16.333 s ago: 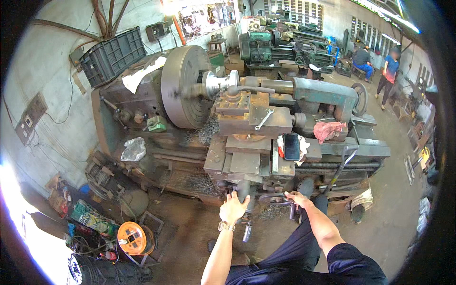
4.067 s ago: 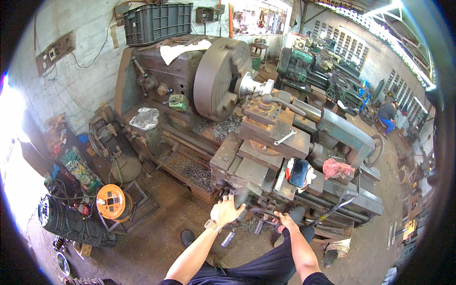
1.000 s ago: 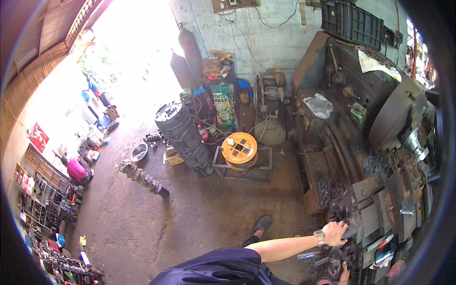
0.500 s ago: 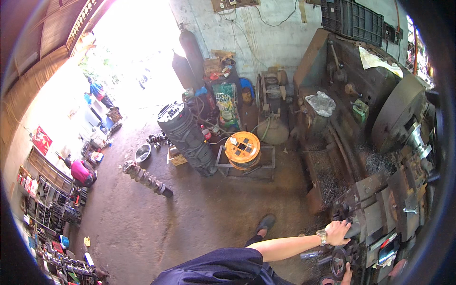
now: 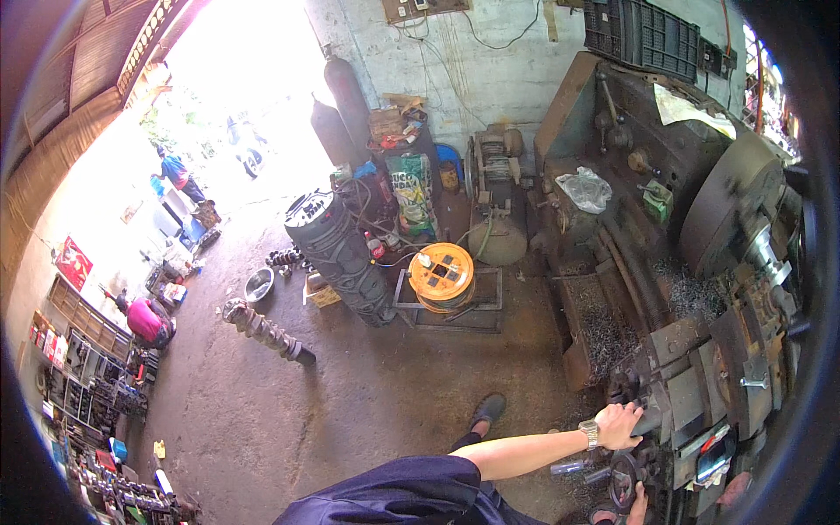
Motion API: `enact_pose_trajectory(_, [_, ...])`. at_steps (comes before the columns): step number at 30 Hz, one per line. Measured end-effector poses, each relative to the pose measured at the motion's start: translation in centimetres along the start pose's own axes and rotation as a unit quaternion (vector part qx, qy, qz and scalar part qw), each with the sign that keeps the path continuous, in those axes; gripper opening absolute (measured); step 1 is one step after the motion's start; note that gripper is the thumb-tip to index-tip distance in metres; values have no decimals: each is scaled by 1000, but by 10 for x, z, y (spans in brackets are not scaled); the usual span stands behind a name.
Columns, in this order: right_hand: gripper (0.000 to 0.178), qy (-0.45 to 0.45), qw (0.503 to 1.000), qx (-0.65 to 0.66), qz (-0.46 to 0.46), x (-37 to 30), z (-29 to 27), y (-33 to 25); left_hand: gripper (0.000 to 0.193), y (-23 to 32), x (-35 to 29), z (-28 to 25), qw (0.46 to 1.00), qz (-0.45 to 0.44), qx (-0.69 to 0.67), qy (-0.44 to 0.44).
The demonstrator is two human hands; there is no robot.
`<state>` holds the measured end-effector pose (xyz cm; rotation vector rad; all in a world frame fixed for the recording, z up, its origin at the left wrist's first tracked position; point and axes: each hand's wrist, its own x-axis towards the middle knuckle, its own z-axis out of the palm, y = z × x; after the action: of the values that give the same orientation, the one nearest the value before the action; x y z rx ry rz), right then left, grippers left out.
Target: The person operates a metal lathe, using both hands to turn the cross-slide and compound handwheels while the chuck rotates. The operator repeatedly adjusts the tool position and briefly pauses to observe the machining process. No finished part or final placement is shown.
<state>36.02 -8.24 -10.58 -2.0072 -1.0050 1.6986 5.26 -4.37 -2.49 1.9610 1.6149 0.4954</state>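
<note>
My left hand (image 5: pixel 619 426), with a metal-band watch (image 5: pixel 589 434) at its wrist, reaches over the lathe carriage (image 5: pixel 681 398). Its fingers curl over a dark rounded lathe part (image 5: pixel 648 418). Just below it, by the lower edge, my right hand (image 5: pixel 639 505) is at the rim of a dark handwheel (image 5: pixel 624 481). Only part of this hand shows, and its fingers look bent around the rim. A loose bolt (image 5: pixel 754 382) lies on the carriage top. A phone (image 5: pixel 716 457) rests on pale cloth or paper close by.
Metal shavings (image 5: pixel 611 337) fill the lathe tray beside the large round chuck (image 5: pixel 733 206). An orange cable reel (image 5: pixel 441 272) sits on a metal frame. A black drum (image 5: pixel 337 254) and a crankshaft-like shaft (image 5: pixel 267 331) stand on the floor. A person in pink (image 5: pixel 150 320) crouches far left.
The whole view has shifted slightly. Both hands keep nearly the same places on the lathe. In the bright doorway, a motorbike-like shape shows more fully than before.
</note>
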Motion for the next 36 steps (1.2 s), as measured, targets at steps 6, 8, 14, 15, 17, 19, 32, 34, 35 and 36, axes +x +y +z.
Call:
enact_pose_trajectory(6, [82, -3, 1000, -13, -4, -2, -2, -10, 72, 3, -2, -7, 1000, -1, 4, 15])
enact_pose_trajectory(8, [82, -5, 1000, -22, -1, -3, -2, -14, 73, 4, -2, -9, 1000, -8, 1, -4])
enact_pose_trajectory(14, [82, -32, 995, -89, -14, 6, -1, -36, 72, 3, -5, -17, 1000, -2, 15, 11])
enact_pose_trajectory(15, [82, -64, 984, -161, -35, 11, -1, -42, 72, 5, -5, -18, 1000, 6, 18, 6])
enact_pose_trajectory(17, [82, -79, 953, -286, -68, 22, -3, -53, 73, 3, -3, -20, 1000, -8, 20, -18])
enact_pose_trajectory(19, [88, -55, 944, -323, -25, 30, -6, -59, 73, 3, -1, -22, 999, 5, 45, -14])
enact_pose_trajectory(32, [83, -74, 981, -164, 76, 30, 6, -49, 71, 14, -7, -40, 999, -29, 18, -42])
enact_pose_trajectory(34, [83, -78, 984, -161, -3, 28, 20, -62, 66, 10, -12, -34, 999, -25, -23, -12])
enact_pose_trajectory(35, [82, -79, 989, -121, 14, 31, 31, -69, 67, 8, -11, -29, 1000, -3, -30, -4])
enact_pose_trajectory(36, [82, -83, 991, -105, 27, 33, 40, -75, 68, 7, -10, -21, 1000, -4, -13, 20])
